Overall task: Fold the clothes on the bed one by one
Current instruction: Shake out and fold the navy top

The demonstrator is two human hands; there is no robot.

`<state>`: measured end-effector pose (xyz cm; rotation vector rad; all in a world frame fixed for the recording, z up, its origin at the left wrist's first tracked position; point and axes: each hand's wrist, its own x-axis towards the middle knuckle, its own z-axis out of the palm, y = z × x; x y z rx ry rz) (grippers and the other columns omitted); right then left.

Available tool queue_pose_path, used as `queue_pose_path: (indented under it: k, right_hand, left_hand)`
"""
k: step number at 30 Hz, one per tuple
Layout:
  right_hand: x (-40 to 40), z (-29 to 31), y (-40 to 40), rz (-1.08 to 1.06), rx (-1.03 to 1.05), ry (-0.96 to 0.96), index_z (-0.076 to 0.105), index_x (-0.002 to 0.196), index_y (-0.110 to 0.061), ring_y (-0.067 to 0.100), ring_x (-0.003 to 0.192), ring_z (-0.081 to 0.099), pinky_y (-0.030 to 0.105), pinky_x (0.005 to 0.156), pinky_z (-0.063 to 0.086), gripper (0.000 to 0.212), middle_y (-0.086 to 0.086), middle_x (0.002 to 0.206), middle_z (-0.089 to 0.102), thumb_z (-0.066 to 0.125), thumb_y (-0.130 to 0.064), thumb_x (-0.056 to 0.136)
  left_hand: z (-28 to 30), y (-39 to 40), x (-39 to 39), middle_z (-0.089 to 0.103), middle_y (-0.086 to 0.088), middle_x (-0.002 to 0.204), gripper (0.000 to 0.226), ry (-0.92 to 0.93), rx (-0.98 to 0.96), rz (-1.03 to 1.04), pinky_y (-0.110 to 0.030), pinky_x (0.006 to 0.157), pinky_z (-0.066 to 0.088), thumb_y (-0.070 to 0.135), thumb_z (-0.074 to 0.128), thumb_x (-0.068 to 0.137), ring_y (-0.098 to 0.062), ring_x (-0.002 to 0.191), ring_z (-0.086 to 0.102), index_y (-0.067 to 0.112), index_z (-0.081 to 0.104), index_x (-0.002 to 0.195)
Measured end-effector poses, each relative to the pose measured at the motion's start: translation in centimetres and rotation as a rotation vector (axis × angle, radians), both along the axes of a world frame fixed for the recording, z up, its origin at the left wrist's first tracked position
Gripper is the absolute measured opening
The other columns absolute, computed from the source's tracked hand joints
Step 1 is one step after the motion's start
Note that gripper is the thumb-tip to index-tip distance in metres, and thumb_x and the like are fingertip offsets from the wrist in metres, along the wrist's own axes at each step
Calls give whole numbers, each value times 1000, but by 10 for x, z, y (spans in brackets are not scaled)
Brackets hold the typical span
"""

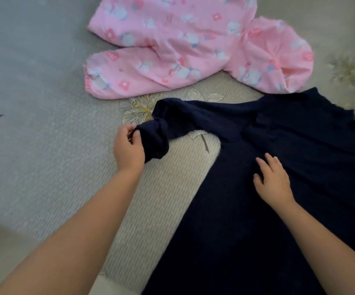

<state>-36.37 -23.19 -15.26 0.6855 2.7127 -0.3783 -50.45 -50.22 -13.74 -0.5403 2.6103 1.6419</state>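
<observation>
The pink garment (185,45) runs off the top edge, so its upper part is unseen; the dark sweater (268,188) is cut by the right and bottom edges; its cuff end is hidden under the left hand (128,149); both forearms leave the frame below.

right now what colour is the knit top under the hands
Dark navy knit top, plain, seen in the head view.

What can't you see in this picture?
- Navy sweater: in the head view, its right side and hem are cut off by the picture's edges.
- Sleeve cuff: bunched up in the left hand.
- Pink pajama: its top is cut off by the upper edge.
- Fabric under the right hand: hidden.
</observation>
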Motion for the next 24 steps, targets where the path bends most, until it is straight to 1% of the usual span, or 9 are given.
queue_pose_path:
  k: [2, 6, 8, 11, 14, 16, 19, 22, 24]
  right_hand:
    - [11, 12, 13, -50, -53, 82, 40, 136, -4, 29, 141, 14, 46, 113, 18, 46, 14, 150, 25, 50, -9, 91]
    - [52, 42, 63, -163, -96, 212, 44, 132, 0, 29, 140, 17, 42, 113, 17, 42, 15, 148, 29, 51, -5, 91]
    - [81, 55, 96, -258, -103, 259, 46, 130, 2, 30, 139, 20, 39, 112, 17, 40, 15, 146, 32, 51, -3, 90]
    - [139, 72, 155, -435, -88, 297, 49, 125, 6, 33, 133, 32, 38, 107, 26, 36, 19, 140, 40, 50, 1, 89]
    - [195, 71, 194, -544, -95, 291, 54, 117, 10, 38, 114, 49, 32, 90, 35, 30, 28, 122, 54, 49, 6, 88]
    - [220, 62, 207, -566, -126, 244, 57, 113, 10, 38, 106, 54, 34, 88, 37, 27, 27, 114, 59, 50, 4, 88]
    - [220, 45, 205, -495, -183, 233, 58, 114, 8, 38, 106, 56, 38, 92, 39, 32, 25, 112, 61, 61, -4, 85]
    - [191, 25, 188, -317, -125, 269, 56, 119, 5, 43, 113, 52, 49, 94, 41, 58, 28, 120, 56, 78, -19, 71]
    - [164, 13, 184, -281, -8, 290, 47, 132, -5, 43, 129, 36, 55, 102, 31, 72, 27, 138, 39, 76, -31, 72]
  left_hand:
    - [24, 33, -7, 53, -4, 96, 16, 136, 28, -158, -13, 76, 37, 1, 48, 90, -15, 91, 50, -1, 57, 103]
    - [65, 137, 2, 53, -2, 99, 16, 337, 92, -490, -26, 88, 41, -3, 50, 87, -18, 96, 51, -6, 57, 101]
    - [82, 198, 17, 56, -6, 100, 16, 378, 155, -666, -27, 92, 41, -5, 51, 85, -23, 97, 54, -7, 58, 99]
    - [95, 296, 67, 60, -13, 114, 16, 321, 177, -1058, -11, 92, 36, -3, 56, 85, -25, 109, 54, -3, 61, 100]
    - [81, 354, 127, 47, -7, 136, 35, 110, 129, -1358, -7, 93, 25, 9, 57, 88, -15, 124, 42, 7, 52, 123]
    - [60, 361, 152, 45, -3, 137, 41, 58, 15, -1345, -6, 92, 23, 15, 54, 91, -14, 126, 40, 11, 46, 131]
    - [27, 329, 155, 49, -5, 133, 40, 80, -307, -1229, -13, 97, 25, 14, 54, 90, -19, 125, 41, 9, 47, 129]
    - [2, 286, 138, 48, -11, 134, 43, 111, -621, -1143, -26, 105, 24, 9, 57, 87, -25, 127, 38, 5, 48, 129]
    - [-4, 268, 121, 45, -17, 135, 45, 74, -754, -1083, -35, 107, 25, 5, 59, 84, -31, 128, 36, 0, 49, 127]
